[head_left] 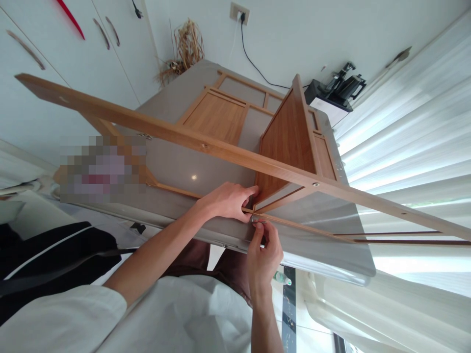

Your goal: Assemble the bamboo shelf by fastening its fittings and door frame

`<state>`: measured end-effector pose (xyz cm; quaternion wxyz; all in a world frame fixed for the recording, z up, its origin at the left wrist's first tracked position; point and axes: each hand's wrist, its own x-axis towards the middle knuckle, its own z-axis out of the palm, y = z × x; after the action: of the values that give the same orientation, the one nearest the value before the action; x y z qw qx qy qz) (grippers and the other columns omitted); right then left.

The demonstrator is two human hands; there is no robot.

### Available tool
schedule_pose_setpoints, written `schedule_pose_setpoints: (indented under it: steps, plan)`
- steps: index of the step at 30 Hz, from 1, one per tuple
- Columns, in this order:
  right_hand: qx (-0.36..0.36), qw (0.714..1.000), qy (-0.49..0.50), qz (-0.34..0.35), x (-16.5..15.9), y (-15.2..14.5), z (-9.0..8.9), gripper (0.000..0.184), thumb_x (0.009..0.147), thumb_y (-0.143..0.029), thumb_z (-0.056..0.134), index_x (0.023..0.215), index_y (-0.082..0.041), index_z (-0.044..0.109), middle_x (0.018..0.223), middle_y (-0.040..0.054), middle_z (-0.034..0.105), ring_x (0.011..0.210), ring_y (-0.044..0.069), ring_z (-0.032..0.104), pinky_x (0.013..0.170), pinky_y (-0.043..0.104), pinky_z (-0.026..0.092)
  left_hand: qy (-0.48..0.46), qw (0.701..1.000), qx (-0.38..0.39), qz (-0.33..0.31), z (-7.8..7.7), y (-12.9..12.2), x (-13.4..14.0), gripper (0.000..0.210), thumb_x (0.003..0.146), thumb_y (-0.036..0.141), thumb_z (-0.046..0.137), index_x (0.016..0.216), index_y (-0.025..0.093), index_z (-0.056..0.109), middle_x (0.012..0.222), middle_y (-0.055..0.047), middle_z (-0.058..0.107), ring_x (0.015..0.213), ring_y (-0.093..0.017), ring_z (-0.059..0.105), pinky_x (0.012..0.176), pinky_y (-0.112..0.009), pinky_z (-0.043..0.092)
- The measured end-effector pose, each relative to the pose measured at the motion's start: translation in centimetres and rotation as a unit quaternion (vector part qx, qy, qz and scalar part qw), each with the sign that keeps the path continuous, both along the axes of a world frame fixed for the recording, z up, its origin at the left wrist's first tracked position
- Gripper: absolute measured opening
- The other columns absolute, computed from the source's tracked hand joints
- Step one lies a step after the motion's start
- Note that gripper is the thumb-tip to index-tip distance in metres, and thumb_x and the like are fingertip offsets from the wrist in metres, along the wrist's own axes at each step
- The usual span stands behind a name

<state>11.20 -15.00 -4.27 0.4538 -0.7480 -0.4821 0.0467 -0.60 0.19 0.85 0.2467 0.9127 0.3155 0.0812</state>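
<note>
A wooden furniture frame [235, 149] stands on the table, its long rail running across the view. My left hand [231, 200] is closed around the low wooden rail where it meets an upright wooden panel [283, 142]. Its thumb and fingers lie against the joint, partly hidden. My right hand [267, 247] is just below and to the right, pinching a thin metal hex key [260, 222] between thumb and fingers. The key's short end is at the near side of the low rail, beside the panel's foot. Whether it sits in a screw is too small to tell.
Flat wooden panels [217, 115] lie on the grey table [165, 162] behind the frame. A coffee maker [344, 88] stands on a cabinet at the back right. Dried stalks [187, 44] are at the back. White curtains [415, 113] hang at right. A bottle [282, 278] is below the table edge.
</note>
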Motion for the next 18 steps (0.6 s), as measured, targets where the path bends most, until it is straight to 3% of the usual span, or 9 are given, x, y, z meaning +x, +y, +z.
schedule_pose_setpoints:
  steps: [5,9,18]
  plan:
    - [0.046,0.993,-0.107,0.015,-0.4,-0.1,-0.9,0.018,0.102,-0.024,0.052,0.112,-0.02,0.066,0.099,0.0049,0.073,0.093,0.015,0.069,0.084,0.027,0.053,-0.009,1.0,0.005,-0.006,-0.1,0.0,0.0,0.036,0.074,0.047,0.069,0.098,0.027,0.051,0.08,0.005,0.074,0.069,-0.02,0.069,0.055,-0.03,0.035]
    - [0.039,0.988,-0.145,0.028,-0.5,-0.2,-1.2,0.021,0.103,-0.022,0.05,0.116,-0.02,0.066,0.101,0.0057,0.072,0.094,0.014,0.069,0.085,0.026,0.053,-0.001,1.0,-0.004,-0.003,0.0,0.0,0.0,0.036,0.075,0.048,0.069,0.098,0.027,0.052,0.08,0.005,0.074,0.07,-0.021,0.07,0.056,-0.03,0.035]
    - [-0.011,0.99,-0.131,0.05,-0.9,0.0,0.4,0.023,0.104,-0.025,0.049,0.117,-0.021,0.067,0.102,0.0057,0.071,0.095,0.016,0.068,0.084,0.027,0.052,-0.011,1.0,-0.01,-0.005,-0.1,0.2,-0.1,0.035,0.074,0.048,0.07,0.095,0.027,0.051,0.076,0.006,0.071,0.066,-0.021,0.068,0.053,-0.031,0.032]
